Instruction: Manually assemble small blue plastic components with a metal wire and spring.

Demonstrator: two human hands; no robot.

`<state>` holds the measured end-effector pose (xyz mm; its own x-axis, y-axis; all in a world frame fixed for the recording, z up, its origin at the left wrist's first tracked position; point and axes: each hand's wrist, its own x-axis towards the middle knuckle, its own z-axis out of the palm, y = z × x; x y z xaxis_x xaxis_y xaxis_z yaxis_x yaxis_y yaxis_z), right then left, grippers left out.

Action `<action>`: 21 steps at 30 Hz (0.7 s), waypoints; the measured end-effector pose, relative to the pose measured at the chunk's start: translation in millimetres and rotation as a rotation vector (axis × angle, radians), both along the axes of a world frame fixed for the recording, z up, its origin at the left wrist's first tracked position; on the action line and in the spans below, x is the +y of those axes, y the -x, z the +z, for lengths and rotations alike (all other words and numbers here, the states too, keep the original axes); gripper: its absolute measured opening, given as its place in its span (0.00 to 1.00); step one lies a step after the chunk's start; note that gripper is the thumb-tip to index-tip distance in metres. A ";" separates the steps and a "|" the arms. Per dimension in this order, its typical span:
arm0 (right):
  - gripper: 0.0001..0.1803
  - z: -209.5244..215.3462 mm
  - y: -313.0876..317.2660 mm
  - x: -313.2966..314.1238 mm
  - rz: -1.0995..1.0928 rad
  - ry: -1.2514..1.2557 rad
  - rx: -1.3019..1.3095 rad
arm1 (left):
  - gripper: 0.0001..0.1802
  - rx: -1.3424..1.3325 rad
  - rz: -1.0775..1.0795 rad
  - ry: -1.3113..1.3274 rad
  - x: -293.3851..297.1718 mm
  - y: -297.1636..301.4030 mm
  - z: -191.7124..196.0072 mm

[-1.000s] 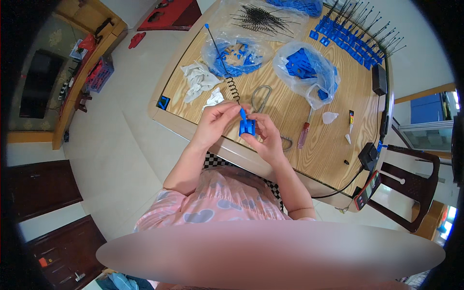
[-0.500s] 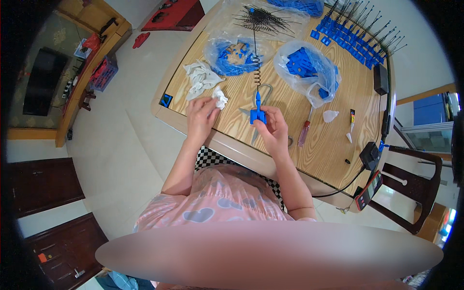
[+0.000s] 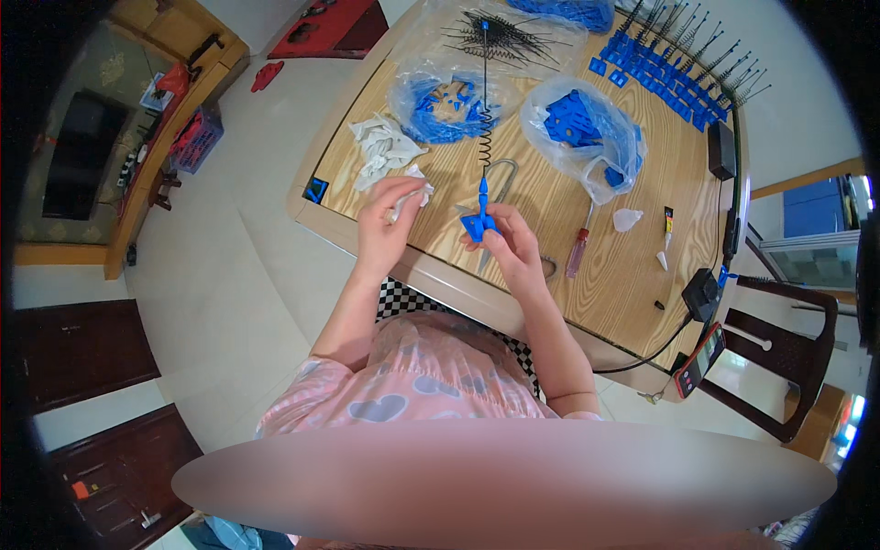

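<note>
My right hand (image 3: 516, 255) pinches a blue plastic base (image 3: 474, 227) with a pointed blue stem on it. From the stem a black coiled wire (image 3: 486, 142) rises away from me, ending in a small blue tip. My left hand (image 3: 382, 236) is closed on a crumpled white tissue (image 3: 419, 181), a little left of the blue base. Beyond the left hand lies a larger heap of white cloth or tissue (image 3: 383, 145). A pair of metal scissors (image 3: 503, 170) lies partly hidden beneath the right hand and the base.
Plastic bags of blue parts (image 3: 573, 119) and [bag] small pieces (image 3: 440, 105) stand farther back, near a pile of black wires (image 3: 500, 41). Finished-looking blue pieces with wires (image 3: 665, 78) line the far right. A screwdriver (image 3: 577, 254), glue tube (image 3: 668, 225) and black adapter (image 3: 702, 293) lie right.
My left hand has lifted the tissue slightly and moved right with it. The blue base has turned and tilted in my right hand, its coiled wire shifting slightly left.
</note>
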<state>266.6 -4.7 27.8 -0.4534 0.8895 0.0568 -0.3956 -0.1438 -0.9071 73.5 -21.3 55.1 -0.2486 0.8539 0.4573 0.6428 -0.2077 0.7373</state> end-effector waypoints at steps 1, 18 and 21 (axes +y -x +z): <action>0.15 -0.3 0.9 -1.4 0.031 0.002 0.039 | 0.09 -0.255 -0.130 0.093 2.6 -6.2 6.1; 0.15 -8.8 4.6 -4.9 0.042 -0.039 0.000 | 0.10 -1.025 -0.464 0.485 9.2 -30.4 -2.2; 0.16 -5.4 6.1 -8.0 0.010 -0.059 0.007 | 0.10 -1.052 -0.450 0.482 8.1 -30.5 -3.0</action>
